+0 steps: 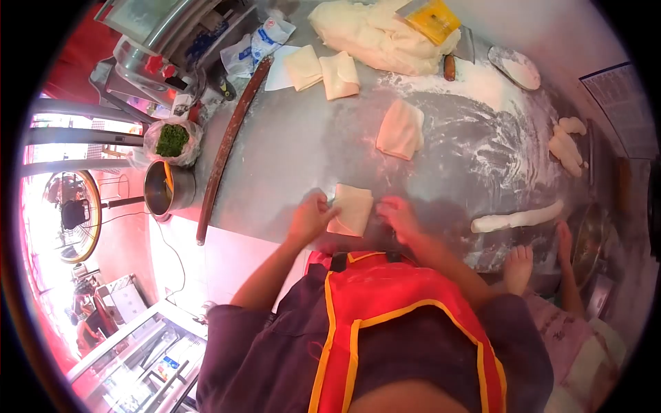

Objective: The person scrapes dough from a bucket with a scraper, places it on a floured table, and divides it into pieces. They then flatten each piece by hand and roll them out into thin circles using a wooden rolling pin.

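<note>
A folded square of dough [351, 210] lies on the metal worktop right in front of me. At its left edge is my left hand [312, 219], with the thumb on the dough and the fingers curled. My right hand [401, 219] hovers just off the dough's right side, holding nothing, its fingers loosely bent and apart, slightly blurred. Farther up the worktop sits a thicker folded piece of dough [401, 131]. Two more folded dough squares [339, 76] [303, 67] rest near the back.
A long rolling pin [234, 144] lies at the left, near a metal pot [160, 196] and bagged chopped greens [172, 140]. Behind are a large dough mass [372, 38] and scattered flour [492, 89]. At right, another person's hands [518, 265] are near a dough rope [518, 219].
</note>
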Motion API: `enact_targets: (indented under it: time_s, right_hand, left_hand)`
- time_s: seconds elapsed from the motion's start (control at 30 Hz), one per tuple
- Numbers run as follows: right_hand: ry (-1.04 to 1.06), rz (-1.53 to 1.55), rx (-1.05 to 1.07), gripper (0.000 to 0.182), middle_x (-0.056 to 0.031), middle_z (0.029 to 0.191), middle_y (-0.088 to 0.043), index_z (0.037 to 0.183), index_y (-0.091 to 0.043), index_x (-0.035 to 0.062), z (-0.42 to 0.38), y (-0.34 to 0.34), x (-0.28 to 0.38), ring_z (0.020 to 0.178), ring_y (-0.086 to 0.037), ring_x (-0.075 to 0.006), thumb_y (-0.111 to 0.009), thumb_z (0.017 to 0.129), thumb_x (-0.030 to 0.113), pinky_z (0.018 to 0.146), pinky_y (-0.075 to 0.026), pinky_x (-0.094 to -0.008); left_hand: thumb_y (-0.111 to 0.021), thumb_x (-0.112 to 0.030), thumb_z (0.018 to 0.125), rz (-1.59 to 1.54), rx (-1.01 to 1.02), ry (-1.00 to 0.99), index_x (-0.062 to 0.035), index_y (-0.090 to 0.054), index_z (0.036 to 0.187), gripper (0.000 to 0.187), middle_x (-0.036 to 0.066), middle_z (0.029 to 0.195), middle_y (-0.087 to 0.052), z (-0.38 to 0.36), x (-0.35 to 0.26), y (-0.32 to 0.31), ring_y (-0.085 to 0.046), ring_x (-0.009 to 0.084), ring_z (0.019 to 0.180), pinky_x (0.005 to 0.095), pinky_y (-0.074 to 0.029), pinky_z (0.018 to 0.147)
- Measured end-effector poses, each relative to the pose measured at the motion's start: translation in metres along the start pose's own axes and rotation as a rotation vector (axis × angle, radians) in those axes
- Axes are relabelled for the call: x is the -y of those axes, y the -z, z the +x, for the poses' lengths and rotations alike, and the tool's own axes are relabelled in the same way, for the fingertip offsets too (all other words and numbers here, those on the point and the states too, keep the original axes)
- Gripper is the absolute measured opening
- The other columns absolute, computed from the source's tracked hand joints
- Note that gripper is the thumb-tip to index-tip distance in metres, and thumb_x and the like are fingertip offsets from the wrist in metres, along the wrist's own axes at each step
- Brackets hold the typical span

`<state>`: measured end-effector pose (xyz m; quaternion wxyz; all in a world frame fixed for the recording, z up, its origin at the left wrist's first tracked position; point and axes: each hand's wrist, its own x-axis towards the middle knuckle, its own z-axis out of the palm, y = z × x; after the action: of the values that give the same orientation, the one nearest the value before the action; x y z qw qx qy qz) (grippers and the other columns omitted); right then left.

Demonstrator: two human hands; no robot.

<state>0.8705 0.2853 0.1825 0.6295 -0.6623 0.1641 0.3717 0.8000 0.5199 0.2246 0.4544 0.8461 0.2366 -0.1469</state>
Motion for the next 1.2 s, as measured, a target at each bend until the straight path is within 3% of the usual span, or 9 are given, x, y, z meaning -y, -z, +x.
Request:
enact_targets:
  time_s: [0.23,0.37,0.43,0.5,0.67,0.8,1.0,1.1,1.2]
  right_hand:
    - [-0.201,0.24,0.087,0.028,-0.0066,0.098,-0.065,0.111,-0.062,-0.0019,-0.025,-0.042,0.031,0.082,-0.062,-0.014,-0.067,0.089,0.015,0.063,-0.049,-0.027]
    - [0.106,0.229,0.213,0.026,-0.005,0.097,-0.065,0.111,-0.063,0.0027,-0.014,-0.038,0.067,0.083,-0.062,-0.0131,-0.065,0.089,0.017,0.066,-0.05,-0.0274]
    - [0.379,0.021,0.117,0.026,-0.0057,0.096,-0.065,0.111,-0.063,0.0048,0.009,-0.026,0.097,0.083,-0.062,-0.0139,-0.065,0.088,0.019,0.068,-0.051,-0.0285]
    - [0.533,-0.182,-0.311,0.029,-0.008,0.092,-0.064,0.109,-0.062,0.0061,0.034,0.002,0.109,0.08,-0.06,-0.0164,-0.068,0.084,0.02,0.069,-0.051,-0.0315]
    - [0.441,-0.3,-0.545,0.027,0.0059,0.061,-0.04,0.07,-0.042,0.0115,0.108,0.08,0.089,0.058,-0.047,-0.0097,-0.065,0.082,0.009,0.049,-0.038,-0.033]
    - [0.558,-0.33,-0.753,0.023,-0.0053,0.077,-0.063,0.093,-0.065,0.0015,0.128,0.048,0.089,0.068,-0.06,-0.0149,-0.073,0.073,0.009,0.063,-0.05,-0.0301]
    - [0.35,-0.457,-0.362,0.042,-0.0144,0.105,-0.067,0.114,-0.061,-0.0025,0.08,0.07,0.073,0.096,-0.063,-0.0251,-0.072,0.076,0.009,0.086,-0.05,-0.0359]
    - [0.654,-0.698,-0.477,0.043,-0.0188,0.12,-0.061,0.125,-0.055,-0.0007,0.076,0.06,0.067,0.112,-0.056,-0.0324,-0.065,0.086,0.016,0.098,-0.044,-0.0421]
    - [0.956,-0.92,-0.415,0.052,-0.0235,0.14,-0.045,0.137,-0.044,-0.0022,0.084,0.037,0.066,0.131,-0.04,-0.0405,-0.052,0.096,0.028,0.109,-0.032,-0.0509]
  left_hand:
    - [-0.075,-0.031,0.084,-0.421,0.213,0.114,0.0021,-0.066,0.11,0.043,0.01,0.092,-0.072,0.005,0.002,-0.023,-0.067,0.0155,0.08,0.0319,-0.053,0.072]
    - [-0.074,-0.027,0.087,-0.612,0.175,-0.038,0.0022,-0.067,0.113,0.04,0.009,0.096,-0.072,0.032,-0.024,0.038,-0.066,0.0144,0.08,0.0308,-0.053,0.074]
    - [-0.074,-0.027,0.085,-0.545,0.075,0.051,0.0009,-0.069,0.107,0.036,0.009,0.093,-0.072,0.068,-0.032,0.072,-0.067,0.0196,0.084,0.0349,-0.053,0.075]
    - [-0.073,-0.026,0.085,0.384,-0.653,-0.261,-0.0009,-0.067,0.106,0.033,0.013,0.093,-0.07,0.115,-0.003,0.076,-0.067,0.0288,0.091,0.0398,-0.052,0.079]
    - [-0.067,-0.024,0.087,0.02,-0.145,-0.36,-0.004,-0.057,0.12,0.04,0.02,0.102,-0.065,0.155,-0.062,0.001,-0.061,0.0362,0.101,0.044,-0.05,0.086]
    - [-0.067,-0.026,0.086,0.138,-0.245,-0.342,-0.0026,-0.056,0.121,0.043,0.017,0.101,-0.067,0.178,-0.108,-0.088,-0.066,0.0301,0.091,0.0406,-0.052,0.081]
    - [-0.072,-0.017,0.08,-0.075,0.186,-0.091,0.0027,-0.048,0.126,0.055,0.023,0.112,-0.06,0.116,-0.098,-0.08,-0.057,0.0383,0.109,0.0479,-0.046,0.092]
    - [-0.067,-0.02,0.082,0.219,-0.247,-0.389,0.002,-0.046,0.132,0.058,0.025,0.126,-0.055,0.099,-0.099,-0.081,-0.051,0.0383,0.122,0.0482,-0.041,0.1]
    - [-0.06,-0.021,0.087,0.385,-0.222,-0.633,-0.0003,-0.038,0.143,0.064,0.024,0.146,-0.041,0.13,-0.1,-0.102,-0.035,0.0365,0.139,0.0486,-0.03,0.112]
